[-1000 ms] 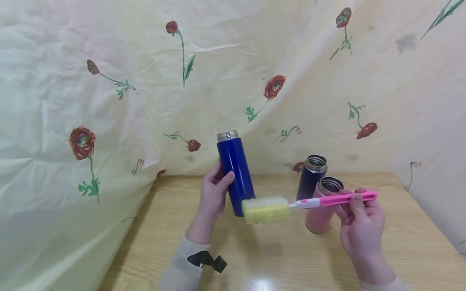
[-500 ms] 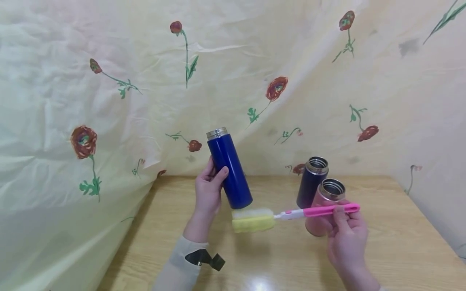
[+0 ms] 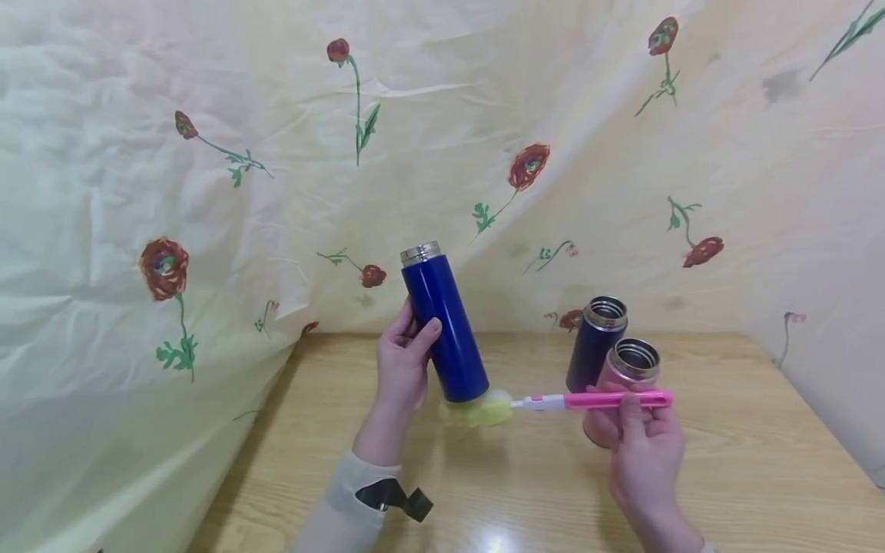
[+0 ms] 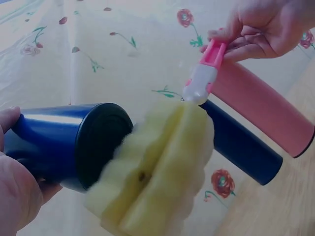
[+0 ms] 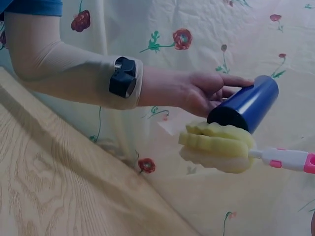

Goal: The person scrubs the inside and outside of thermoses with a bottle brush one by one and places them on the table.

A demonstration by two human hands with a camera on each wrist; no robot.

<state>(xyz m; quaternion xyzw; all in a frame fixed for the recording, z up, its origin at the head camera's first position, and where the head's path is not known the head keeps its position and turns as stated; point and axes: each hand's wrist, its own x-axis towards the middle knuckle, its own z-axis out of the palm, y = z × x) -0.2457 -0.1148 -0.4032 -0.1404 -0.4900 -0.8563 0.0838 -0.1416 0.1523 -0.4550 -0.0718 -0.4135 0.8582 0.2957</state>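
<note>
My left hand (image 3: 402, 361) grips a blue vacuum flask (image 3: 448, 330) around its side, lifted over the table and leaning with its bare metal neck up and to the left. The flask has no lid on it. In my right hand (image 3: 646, 453) is a bottle brush (image 3: 601, 400), pinched by its pink handle and lying level. Its yellow and white sponge head (image 5: 216, 147) is right at the dark base (image 4: 104, 145) of the flask, partly behind it in the head view. The right wrist view shows only the white and pink start of the handle.
Two more lidless flasks stand on the wooden table (image 3: 539, 491) at the right: a dark navy one (image 3: 594, 353) and, in front of it, a pink one (image 3: 608, 376) partly covered by my right hand. A flowered cloth (image 3: 429, 153) hangs behind.
My right hand has moved left and slightly down with the brush, whose sponge head has passed from in front of the flask to under its base. The blue flask shifted left, then slightly back.
</note>
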